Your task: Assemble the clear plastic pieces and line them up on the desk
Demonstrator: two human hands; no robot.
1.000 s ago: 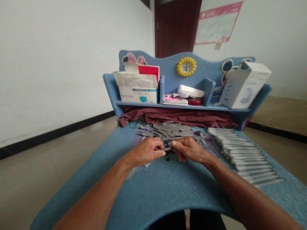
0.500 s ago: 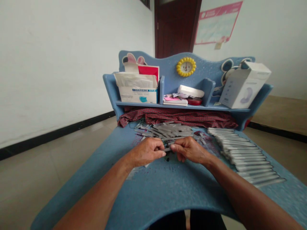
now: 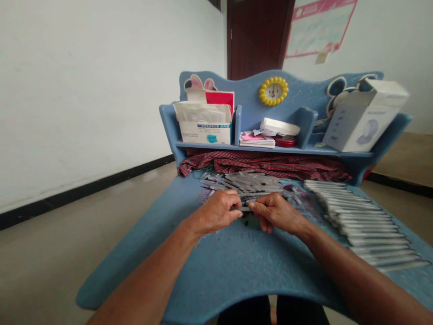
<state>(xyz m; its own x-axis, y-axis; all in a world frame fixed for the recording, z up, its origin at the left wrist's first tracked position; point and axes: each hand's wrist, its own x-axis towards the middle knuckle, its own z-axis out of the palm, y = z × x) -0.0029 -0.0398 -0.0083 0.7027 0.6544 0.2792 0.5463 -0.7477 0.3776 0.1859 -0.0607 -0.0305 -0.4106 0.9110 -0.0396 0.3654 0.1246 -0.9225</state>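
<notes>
My left hand (image 3: pixel 218 211) and my right hand (image 3: pixel 277 212) are closed on the two ends of one thin grey stick (image 3: pixel 244 209), held level just above the blue desk (image 3: pixel 230 266). Both hands pinch it between thumb and fingers, knuckles facing each other. Right behind them lies a loose heap of grey sticks (image 3: pixel 245 181). To the right, a long neat row of grey sticks (image 3: pixel 358 221) lies side by side along the desk's right side.
A red checked cloth (image 3: pixel 267 163) is bunched under the desk's shelf (image 3: pixel 270 150). The shelf holds a box of masks (image 3: pixel 204 124), papers (image 3: pixel 257 140), a white carton (image 3: pixel 365 119) and a yellow clock (image 3: pixel 272 91). A tiled floor lies to the left.
The view has shifted, so everything sits a little further right. Both hands stay pinched on the same stick, with hardly any movement between them.
</notes>
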